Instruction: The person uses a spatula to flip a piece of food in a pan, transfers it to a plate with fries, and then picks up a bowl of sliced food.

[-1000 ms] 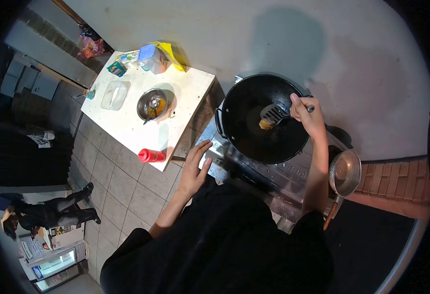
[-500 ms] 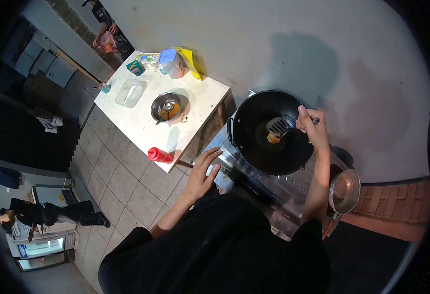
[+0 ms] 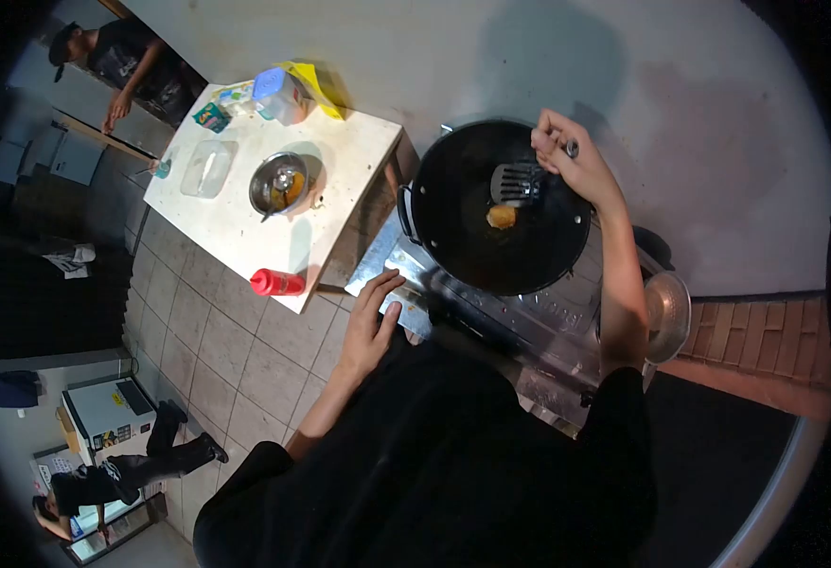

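Note:
My right hand (image 3: 567, 156) is closed around the handle of a slotted spatula (image 3: 518, 184), whose metal blade hangs inside a large black wok (image 3: 539, 256). A small golden piece of food (image 3: 501, 217) lies in the wok, just below the blade's edge. The wok sits on a metal stove (image 3: 567, 322). My left hand (image 3: 370, 327) rests at the stove's left corner, fingers stretched out and holding nothing.
To the left is a white table (image 3: 236, 237) bearing a steel bowl (image 3: 264, 180) with yellow contents, a red bottle (image 3: 277, 282), a clear tray (image 3: 209, 170) and a blue-lidded tub (image 3: 278, 95). A copper-coloured pan (image 3: 666, 317) is right of the stove. Two people stand farther off.
The view has shifted, so the wok and table sit higher and further left. The spatula blade has turned and now stands above the food. The person at the back shows more fully.

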